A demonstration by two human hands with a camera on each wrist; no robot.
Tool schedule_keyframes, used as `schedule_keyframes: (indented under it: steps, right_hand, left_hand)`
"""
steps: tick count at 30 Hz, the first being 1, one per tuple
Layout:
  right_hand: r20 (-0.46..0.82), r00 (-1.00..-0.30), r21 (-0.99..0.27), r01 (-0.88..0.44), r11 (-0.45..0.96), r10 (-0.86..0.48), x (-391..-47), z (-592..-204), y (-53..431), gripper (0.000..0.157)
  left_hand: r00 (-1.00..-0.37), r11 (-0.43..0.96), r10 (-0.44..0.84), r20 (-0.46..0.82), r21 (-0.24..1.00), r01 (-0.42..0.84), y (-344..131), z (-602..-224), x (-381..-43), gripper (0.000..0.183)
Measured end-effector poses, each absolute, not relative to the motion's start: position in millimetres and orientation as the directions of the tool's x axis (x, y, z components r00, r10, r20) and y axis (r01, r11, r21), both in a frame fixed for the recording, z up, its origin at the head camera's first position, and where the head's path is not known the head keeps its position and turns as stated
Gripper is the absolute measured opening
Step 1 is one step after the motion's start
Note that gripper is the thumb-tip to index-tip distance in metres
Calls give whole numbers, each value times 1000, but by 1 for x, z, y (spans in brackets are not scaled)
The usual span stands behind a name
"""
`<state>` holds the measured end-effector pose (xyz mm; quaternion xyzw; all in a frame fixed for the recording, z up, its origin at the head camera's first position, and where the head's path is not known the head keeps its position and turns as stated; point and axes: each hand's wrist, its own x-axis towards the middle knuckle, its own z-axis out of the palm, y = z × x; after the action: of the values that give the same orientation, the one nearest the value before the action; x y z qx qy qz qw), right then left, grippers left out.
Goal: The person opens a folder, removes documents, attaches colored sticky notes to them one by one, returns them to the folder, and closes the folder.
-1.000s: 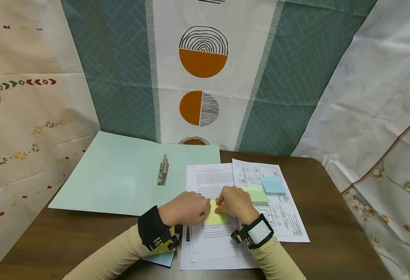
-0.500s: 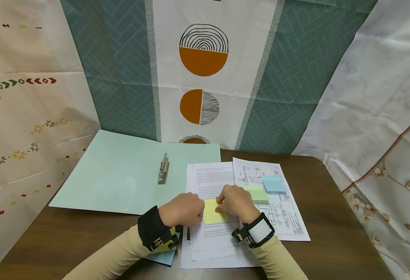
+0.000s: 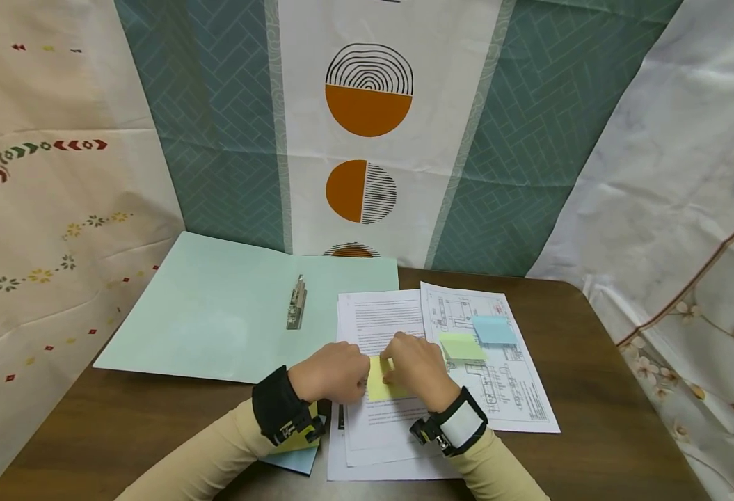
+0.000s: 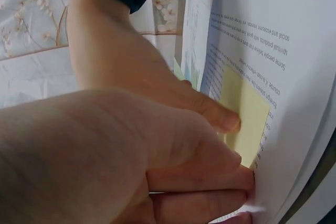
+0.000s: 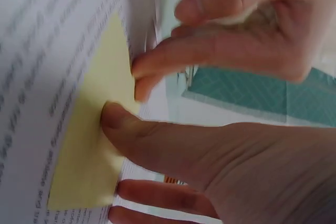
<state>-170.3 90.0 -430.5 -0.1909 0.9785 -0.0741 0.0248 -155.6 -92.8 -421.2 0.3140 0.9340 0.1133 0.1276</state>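
A yellow sticky note (image 3: 378, 384) lies on the top printed sheet (image 3: 382, 320) of a paper stack. My left hand (image 3: 331, 372) is at the note's left edge; in the right wrist view its fairly straight fingers (image 5: 173, 56) touch that edge, thumb apart from them. On the note's face presses the thumb of my right hand (image 3: 418, 369), its other fingers (image 5: 157, 195) reaching beside the note. To the right, a sheet of technical drawings (image 3: 520, 393) bears a green sticky note (image 3: 462, 346) and a blue sticky note (image 3: 495, 330).
A pale green folder (image 3: 216, 313) lies spread at the back left, with a metal clip (image 3: 296, 303) inside. Below my left wrist, a yellow pad (image 3: 298, 442) and a blue pad (image 3: 294, 460) are partly hidden. Patterned cloth (image 3: 504, 174) hangs behind the brown table (image 3: 598, 417).
My left fingers have drawn back a little to the left across the note. My right hand has shifted slightly and turned, its thumb still on the note.
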Motion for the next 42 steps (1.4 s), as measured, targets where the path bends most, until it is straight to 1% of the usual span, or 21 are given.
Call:
schedule_keyframes:
  steps: [1, 2, 7, 9, 11, 13, 16, 19, 24, 25, 27, 30, 34, 37, 40, 42]
  right_hand:
    - [-21, -924, -147, -374, 916, -381, -170, -431, 89, 13]
    - [-27, -926, -142, -371, 918, -378, -170, -431, 89, 13]
    - [-48, -946, -146, -312, 939, -321, -174, -430, 97, 34]
    - [-44, -952, -150, -295, 944, -304, -176, -429, 103, 37]
    - [-29, -952, -151, -297, 943, -304, -177, -428, 106, 35]
    - [-21, -948, -140, -311, 940, -317, -177, -427, 106, 29]
    - [-19, -934, -116, -353, 928, -357, -176, -426, 100, 24]
    - [-60, -919, -115, -381, 917, -390, -174, -425, 94, 24]
    - [-100, -935, -125, -328, 937, -340, -173, -426, 96, 38]
    - [-88, -939, -128, -320, 939, -332, -174, -426, 99, 38]
    - [-70, -945, -145, -308, 940, -321, -175, -427, 104, 32]
    - [-48, -939, -178, -326, 928, -339, -176, -428, 110, 25]
    - [-51, -936, -189, -332, 924, -347, -178, -428, 111, 25]
    - [-54, -937, -193, -329, 925, -344, -178, -427, 112, 24]
    - [-59, -937, -208, -326, 922, -345, -179, -428, 112, 28]
    - [-59, -937, -216, -325, 921, -345, -179, -428, 113, 31]
  left_hand:
    - [-770, 776, 616, -167, 293, 558, -93, -421, -156, 49]
    - [-768, 776, 617, -168, 293, 559, -93, -421, -157, 50]
    - [-764, 775, 619, -182, 295, 559, -93, -420, -159, 53]
    - [-764, 776, 618, -185, 302, 554, -94, -420, -160, 54]
    - [-764, 775, 618, -185, 311, 551, -94, -419, -160, 55]
    - [-762, 772, 620, -187, 320, 549, -95, -419, -160, 56]
    - [-762, 769, 622, -178, 323, 552, -95, -419, -160, 55]
    - [-764, 768, 623, -170, 322, 554, -95, -419, -160, 55]
    - [-763, 771, 620, -181, 320, 551, -95, -417, -159, 55]
    - [-762, 771, 621, -184, 320, 551, -95, -417, -159, 56]
    - [-761, 772, 620, -188, 316, 551, -95, -417, -159, 56]
    - [-756, 762, 632, -171, 312, 567, -96, -418, -161, 57]
    - [-744, 725, 663, -87, 321, 609, -95, -417, -164, 55]
    - [-720, 694, 693, -41, 309, 650, -91, -418, -164, 50]
    - [-685, 671, 726, -64, 283, 685, -87, -423, -163, 46]
    - [-686, 681, 722, -95, 273, 679, -87, -426, -163, 45]
